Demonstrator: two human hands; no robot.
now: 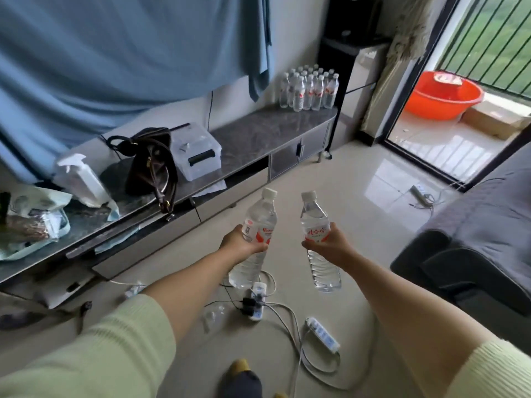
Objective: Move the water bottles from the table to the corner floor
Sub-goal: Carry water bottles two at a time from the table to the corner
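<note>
- The left hand (pixel 240 244) is wrapped round the labelled middle of a clear water bottle (pixel 254 239), fingers curled tight about it; the bottle is held in the air above the floor, white cap up and leaning slightly to the right.
- The right hand (pixel 330 244) grips a second water bottle (pixel 317 239) at its red-and-white label in the same way, cap tilted a little to the left, base hanging over the tiles.
- Both bottles are just beside each other but apart, in front of the long grey TV cabinet (pixel 258 136).
- A cluster of bottles (pixel 309 89) stands upright at the far right end of the cabinet top, close to the wall.
- Nearer along the cabinet top sit a clear plastic storage box (pixel 195 150), a dark brown handbag (pixel 152 165) touching the box's left side, and a white spray bottle (pixel 82 176) towards the left end.
- On the tiled floor (pixel 344 182) beneath the arms lie white power strips (pixel 321 334) with tangled cables.
- A dark sofa (pixel 474 239) fills the right edge, and an orange basin (pixel 444 94) sits beyond the open balcony door.
- Pale green sleeves (pixel 100 354) are pushed back from both forearms.
</note>
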